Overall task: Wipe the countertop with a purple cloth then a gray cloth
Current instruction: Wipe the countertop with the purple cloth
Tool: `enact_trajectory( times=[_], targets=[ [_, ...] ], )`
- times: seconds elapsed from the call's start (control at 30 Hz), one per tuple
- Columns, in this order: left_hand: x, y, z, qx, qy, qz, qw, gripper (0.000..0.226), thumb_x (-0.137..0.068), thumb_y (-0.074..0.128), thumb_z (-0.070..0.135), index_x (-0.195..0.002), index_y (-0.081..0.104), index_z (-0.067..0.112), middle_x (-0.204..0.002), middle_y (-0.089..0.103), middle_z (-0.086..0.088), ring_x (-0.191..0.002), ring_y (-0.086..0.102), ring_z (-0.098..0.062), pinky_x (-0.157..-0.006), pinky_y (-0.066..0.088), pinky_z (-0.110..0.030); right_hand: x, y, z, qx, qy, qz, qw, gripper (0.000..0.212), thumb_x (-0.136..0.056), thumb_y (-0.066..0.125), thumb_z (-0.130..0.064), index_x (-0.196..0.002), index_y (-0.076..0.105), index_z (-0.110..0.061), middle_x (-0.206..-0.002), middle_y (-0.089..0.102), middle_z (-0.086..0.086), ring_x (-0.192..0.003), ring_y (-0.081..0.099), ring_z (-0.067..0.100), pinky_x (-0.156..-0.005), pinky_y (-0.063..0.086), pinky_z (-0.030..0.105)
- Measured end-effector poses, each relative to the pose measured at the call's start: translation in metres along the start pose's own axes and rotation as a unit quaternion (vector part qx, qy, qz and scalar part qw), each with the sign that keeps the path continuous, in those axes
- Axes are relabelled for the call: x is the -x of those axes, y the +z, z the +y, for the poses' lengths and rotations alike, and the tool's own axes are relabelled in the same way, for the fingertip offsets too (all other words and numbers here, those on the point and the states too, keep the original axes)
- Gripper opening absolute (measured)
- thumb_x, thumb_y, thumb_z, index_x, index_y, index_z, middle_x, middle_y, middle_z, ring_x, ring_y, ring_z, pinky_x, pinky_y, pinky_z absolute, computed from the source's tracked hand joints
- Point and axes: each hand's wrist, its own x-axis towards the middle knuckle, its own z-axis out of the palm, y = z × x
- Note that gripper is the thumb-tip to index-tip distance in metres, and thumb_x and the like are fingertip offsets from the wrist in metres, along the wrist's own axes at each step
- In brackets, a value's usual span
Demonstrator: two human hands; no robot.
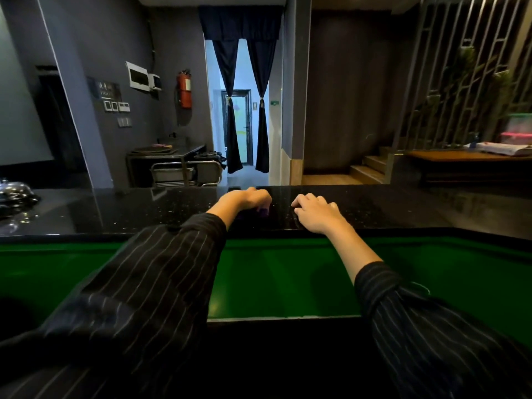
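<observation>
**Both hands on the counter**

On the black speckled stone countertop, the left hand curls its fingers over what looks like a purple cloth, mostly hidden. The right hand rests just beside it, fingers loosely bent, holding nothing.

The left sleeve and right sleeve are black with thin pale pinstripes.

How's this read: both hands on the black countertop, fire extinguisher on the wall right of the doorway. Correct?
Not quite. In the head view the fire extinguisher hangs on the wall left of the doorway, not right. Both the left hand and the right hand are on the black countertop.
</observation>
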Motion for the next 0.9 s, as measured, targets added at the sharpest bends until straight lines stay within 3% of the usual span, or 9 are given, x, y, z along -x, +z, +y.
enact_trajectory(
  times=[0.03, 0.1, 0.17, 0.27, 0.4, 0.5, 0.67, 0.77, 0.9],
  targets=[
    [-0.014, 0.0, 0.0, 0.016, -0.005, 0.003, 1.0, 0.033, -0.056, 0.047, 0.028, -0.075, 0.063, 0.006, -0.118, 0.056, -0.028, -0.096, 0.055, -0.039, -0.094, 0.044, -0.042, 0.0, 0.002, -0.001, 0.004, 0.001, 0.002, 1.0, 0.035, -0.1, 0.03, -0.032, -0.132, 0.046, -0.028, -0.139, 0.045, 0.004, -0.128, 0.041, 0.028, -0.1, 0.032, 0.051],
    [-0.036, 0.005, -0.001, 0.005, -0.018, 0.03, 0.999, 0.059, -0.068, 0.048, 0.039, -0.116, 0.058, 0.006, -0.143, 0.041, -0.025, -0.119, 0.047, -0.041, -0.104, 0.037, -0.047, 0.001, 0.004, -0.002, 0.003, 0.013, 0.01, 1.0, 0.04, -0.101, 0.029, -0.032, -0.138, 0.042, -0.025, -0.143, 0.044, 0.005, -0.129, 0.042, 0.027, -0.1, 0.033, 0.049],
    [-0.061, 0.015, 0.01, -0.08, -0.032, 0.047, 0.995, 0.068, -0.085, 0.038, 0.06, -0.146, 0.028, 0.032, -0.16, 0.007, -0.01, -0.145, 0.009, -0.038, -0.114, 0.012, -0.061, -0.003, 0.005, 0.003, -0.004, 0.037, 0.037, 0.999, 0.044, -0.101, 0.031, -0.031, -0.143, 0.038, -0.022, -0.145, 0.042, 0.007, -0.13, 0.043, 0.028, -0.1, 0.035, 0.046],
    [-0.072, 0.025, 0.034, -0.181, 0.012, 0.044, 0.982, 0.059, -0.092, 0.021, 0.063, -0.147, 0.014, 0.043, -0.161, -0.001, -0.002, -0.147, -0.007, -0.033, -0.111, -0.001, -0.068, 0.005, 0.004, 0.0, -0.016, 0.059, 0.067, 0.996, 0.048, -0.098, 0.034, -0.025, -0.146, 0.034, -0.018, -0.146, 0.04, 0.01, -0.13, 0.041, 0.031, -0.099, 0.037, 0.045],
    [-0.072, 0.04, 0.067, -0.234, 0.119, -0.009, 0.965, 0.061, -0.098, 0.024, 0.048, -0.152, 0.007, 0.024, -0.161, 0.003, -0.007, -0.147, -0.002, -0.032, -0.116, 0.003, -0.059, 0.01, -0.001, -0.006, -0.077, 0.116, 0.115, 0.984, 0.051, -0.092, 0.034, -0.015, -0.144, 0.036, -0.015, -0.141, 0.044, 0.012, -0.127, 0.044, 0.032, -0.092, 0.04, 0.044],
    [-0.056, 0.044, 0.067, -0.175, 0.174, -0.03, 0.969, 0.067, -0.098, 0.031, 0.046, -0.152, 0.005, 0.017, -0.161, -0.001, -0.01, -0.147, -0.003, -0.031, -0.118, 0.002, -0.054, 0.017, -0.005, -0.009, -0.08, 0.148, 0.132, 0.977, 0.044, -0.092, 0.037, -0.013, -0.135, 0.045, -0.01, -0.135, 0.049, 0.013, -0.123, 0.047, 0.032, -0.089, 0.041, 0.042],
    [-0.057, 0.015, 0.005, -0.171, 0.05, 0.051, 0.983, 0.072, -0.094, 0.029, 0.058, -0.151, 0.008, 0.02, -0.16, -0.002, -0.012, -0.147, -0.001, -0.032, -0.115, 0.004, -0.058, 0.025, -0.003, -0.01, -0.025, 0.141, 0.15, 0.978, 0.026, -0.092, 0.04, -0.013, -0.104, 0.062, -0.006, -0.117, 0.06, 0.015, -0.109, 0.053, 0.033, -0.084, 0.04, 0.04],
    [-0.071, 0.002, -0.012, -0.211, 0.006, 0.045, 0.976, 0.065, -0.094, 0.016, 0.061, -0.151, 0.006, 0.031, -0.161, -0.002, -0.006, -0.147, -0.006, -0.03, -0.112, -0.004, -0.064, 0.021, 0.001, -0.012, 0.002, 0.14, 0.179, 0.974, 0.021, -0.092, 0.042, -0.013, -0.073, 0.05, -0.014, -0.101, 0.066, 0.012, -0.1, 0.057, 0.032, -0.096, 0.037, 0.045],
    [-0.093, 0.005, 0.011, -0.237, -0.003, 0.04, 0.971, 0.064, -0.093, 0.012, 0.062, -0.15, 0.008, 0.034, -0.161, 0.001, -0.001, -0.148, -0.005, -0.028, -0.112, -0.005, -0.066, 0.018, 0.003, -0.011, -0.002, 0.152, 0.205, 0.967, 0.031, -0.093, 0.043, -0.014, -0.062, 0.038, -0.018, -0.095, 0.067, 0.013, -0.097, 0.058, 0.032, -0.093, 0.042, 0.044]
  ],
)
